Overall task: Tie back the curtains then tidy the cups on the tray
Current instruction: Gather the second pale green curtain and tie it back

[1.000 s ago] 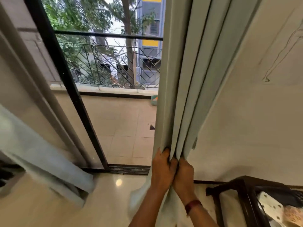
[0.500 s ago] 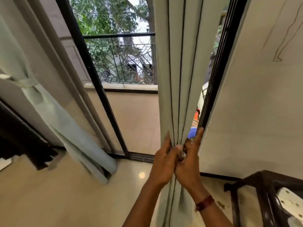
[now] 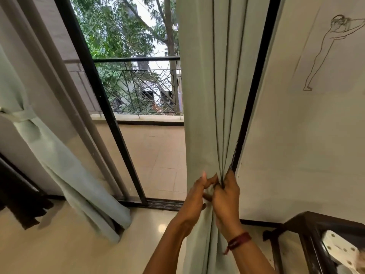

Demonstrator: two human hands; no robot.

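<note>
Room: a sliding glass door with a black frame (image 3: 110, 119) filled the 11 to 12 o'clock sector; a balcony railing (image 3: 142, 89) and trees stood beyond it.
Floor: a pale glossy floor (image 3: 79, 244) ran from 6 to 8 o'clock.
Wall: a cream wall (image 3: 306, 145) occupied 3 o'clock and bore a line drawing (image 3: 327, 50) of a figure at 1 o'clock.
Surface: a dark wooden frame (image 3: 308, 230) stood at 5 o'clock, cut by the picture edge; whether it was a table could not be told.
Left-side curtain (image 3: 49, 151): pale green, at 9 o'clock, bound by a fabric tie (image 3: 21, 115); its lower length slanted toward 6 o'clock, with the hem at the floor.
Right-side curtain (image 3: 207, 95): pale green, at centre; long axis upright, running 12 to 6 o'clock, with the pleats drawn into one tight bundle just beside the wall.
Left hand (image 3: 195, 196): pinched the bundle from its 9 o'clock side.
Right hand (image 3: 225, 196): fingers curled round the bundle from its 3 o'clock side, touching the left hand; a dark red band (image 3: 239, 241) sat at the wrist.
</note>
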